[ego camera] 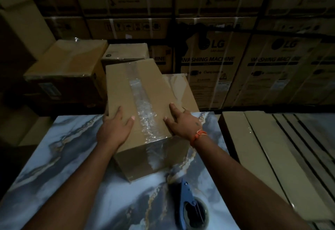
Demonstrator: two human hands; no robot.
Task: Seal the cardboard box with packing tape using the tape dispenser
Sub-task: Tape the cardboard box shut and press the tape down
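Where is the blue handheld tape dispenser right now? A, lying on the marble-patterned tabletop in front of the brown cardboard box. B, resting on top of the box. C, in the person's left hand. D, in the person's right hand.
A: the blue tape dispenser lies on the marble-patterned tabletop, nearer the person than the brown cardboard box, while the left hand and right hand rest flat on the box's taped top.

A dim storeroom or warehouse for appliances: from ten to two o'clock rises a wall of strapped cartons (126,3), two printed "LG washing machine" (208,61). Smaller taped boxes (63,63) sit at ten o'clock, and flat wrapped packs (272,148) lie at three o'clock.
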